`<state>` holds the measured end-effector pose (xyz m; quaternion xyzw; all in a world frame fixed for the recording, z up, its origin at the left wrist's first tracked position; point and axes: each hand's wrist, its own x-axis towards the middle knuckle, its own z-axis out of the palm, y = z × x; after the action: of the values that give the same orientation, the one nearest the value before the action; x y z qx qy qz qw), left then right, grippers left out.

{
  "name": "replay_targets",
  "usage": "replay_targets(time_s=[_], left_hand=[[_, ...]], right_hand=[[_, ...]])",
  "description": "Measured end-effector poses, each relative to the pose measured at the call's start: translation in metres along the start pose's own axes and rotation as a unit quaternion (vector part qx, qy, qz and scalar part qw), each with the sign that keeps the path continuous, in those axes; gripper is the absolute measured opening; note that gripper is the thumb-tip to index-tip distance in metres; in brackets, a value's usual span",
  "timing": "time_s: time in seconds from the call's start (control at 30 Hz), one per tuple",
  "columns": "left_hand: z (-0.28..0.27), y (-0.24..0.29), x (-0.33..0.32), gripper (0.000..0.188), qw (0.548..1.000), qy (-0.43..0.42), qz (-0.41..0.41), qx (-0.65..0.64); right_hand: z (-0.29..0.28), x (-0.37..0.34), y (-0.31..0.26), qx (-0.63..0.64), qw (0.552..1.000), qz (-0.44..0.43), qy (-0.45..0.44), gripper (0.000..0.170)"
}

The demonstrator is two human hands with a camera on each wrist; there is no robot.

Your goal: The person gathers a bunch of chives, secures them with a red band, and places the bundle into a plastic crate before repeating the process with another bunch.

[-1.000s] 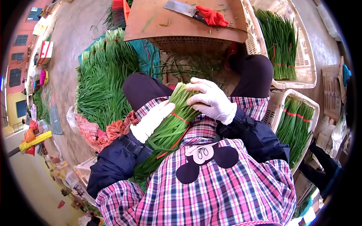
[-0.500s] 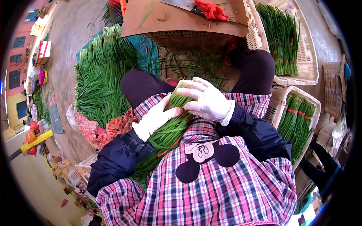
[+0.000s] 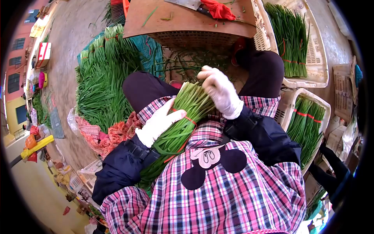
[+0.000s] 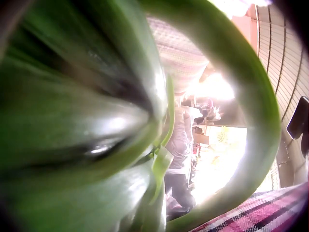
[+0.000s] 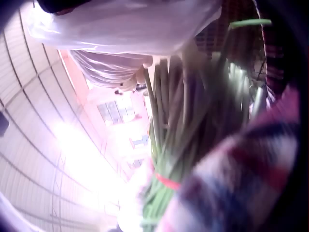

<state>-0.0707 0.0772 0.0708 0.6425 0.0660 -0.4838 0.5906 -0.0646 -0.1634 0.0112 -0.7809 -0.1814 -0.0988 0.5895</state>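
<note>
A bunch of garlic chives (image 3: 177, 130) lies slanted across the lap, pale cut ends pointing away from the body, a red band (image 3: 190, 120) round it. My left hand (image 3: 159, 123), in a white glove, grips the bunch near the band with the thumb across the top. Its long leaves (image 4: 72, 130) fill much of the left wrist view. Beside the cut ends, my gloved right hand (image 3: 221, 93) is raised with its fingers curled in. I cannot tell whether a stalk is between those fingertips. Loosened stalks (image 5: 166, 106) fan out below that hand in the right wrist view.
Ahead stands a board-topped crate (image 3: 187, 21) with a cleaver (image 3: 183, 4) and a red cloth (image 3: 219, 9). Tied chives pile up on the left (image 3: 103, 78). White crates (image 3: 317, 76) of bunches stand on the right. Trimmings (image 3: 191, 66) litter the floor between the legs.
My right hand has lifted off the cut ends and moved slightly right, its fingers curling. The stalk ends now spread wider. My left hand keeps its grip, thumb now across the bunch.
</note>
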Motion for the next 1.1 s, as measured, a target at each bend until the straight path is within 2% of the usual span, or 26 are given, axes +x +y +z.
replay_targets(time_s=[0.07,0.1,0.17,0.2,0.23,0.3,0.37,0.53,0.73,0.87,0.97,1.1], left_hand=[[0.001,0.002,-0.001,0.076,1.0,0.01,-0.001,0.009],[0.001,0.002,-0.001,0.074,1.0,0.018,0.001,0.022],[-0.001,-0.001,0.0,0.072,0.999,0.022,0.006,0.023],[-0.002,-0.004,0.001,0.071,1.0,0.017,0.008,0.012],[-0.003,-0.007,0.003,0.071,1.0,0.013,0.01,0.002],[-0.004,-0.014,0.007,0.071,0.999,0.006,0.012,-0.03],[-0.004,-0.015,0.008,0.071,0.999,0.001,0.012,-0.047],[-0.001,-0.012,0.006,0.071,0.999,0.005,0.01,-0.037],[-0.008,-0.026,0.009,0.085,0.984,0.043,0.056,0.164],[-0.004,-0.017,0.006,0.089,0.98,0.037,0.045,0.189],[-0.003,-0.013,0.006,0.089,0.975,0.045,0.049,0.211],[-0.004,-0.018,0.009,0.09,0.97,0.055,0.055,0.231]], right_hand=[[-0.008,-0.009,0.009,0.09,0.98,0.121,0.127,0.005],[-0.011,-0.009,0.012,0.141,0.955,0.165,0.2,0.013],[-0.018,-0.011,0.02,0.081,0.95,0.145,0.266,0.027],[-0.023,-0.003,0.001,-0.001,0.97,0.093,0.226,0.037],[-0.024,-0.005,-0.002,-0.008,0.991,0.035,0.131,0.032],[-0.024,-0.009,-0.021,-0.102,0.992,-0.061,-0.052,0.024],[-0.019,-0.017,-0.034,-0.165,0.976,-0.042,-0.137,0.019],[-0.009,-0.021,-0.021,-0.187,0.971,-0.065,-0.137,0.019],[-0.005,-0.021,-0.018,-0.154,0.976,-0.061,-0.142,0.02],[0.002,-0.019,-0.02,-0.168,0.976,-0.04,-0.131,0.017],[0.005,-0.015,-0.022,-0.204,0.967,-0.075,-0.135,0.016],[0.006,-0.007,-0.03,-0.292,0.928,-0.136,-0.186,0.015]])
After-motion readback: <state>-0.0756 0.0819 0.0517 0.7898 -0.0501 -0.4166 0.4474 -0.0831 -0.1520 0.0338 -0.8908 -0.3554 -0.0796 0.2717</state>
